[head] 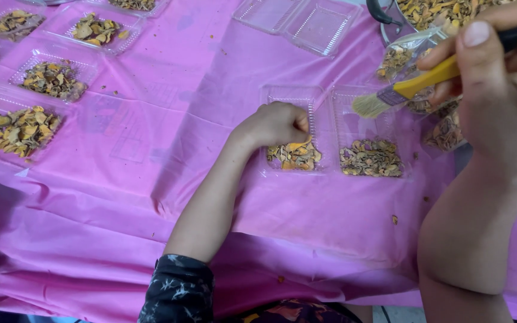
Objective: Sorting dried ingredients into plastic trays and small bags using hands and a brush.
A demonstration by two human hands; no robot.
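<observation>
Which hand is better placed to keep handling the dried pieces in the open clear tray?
Probably the left hand: it already rests in the clear tray, touching the dried pieces. The right hand is raised off to the side, fingers occupied with a yellow-handled brush.

A thin pink cover (151, 179) lies over the table, matt and creased like soft non-woven cloth or plastic sheeting, with crumbs scattered on it. The open hinged tray (297, 98) near the middle is clear, glossy plastic with ribbed walls; its two halves hold dry, rough, flaky chips (294, 155) in yellow and brown. More trays of the same clear plastic (55, 60) sit toward the far left edge. The brush (411, 87) has a smooth yellow handle, a dull metal-looking ferrule and pale, soft bristles. At the far right corner a pot (385, 27) looks like shiny metal, though little of it shows. A clear glossy bag (408, 48) crinkles beside it.
</observation>
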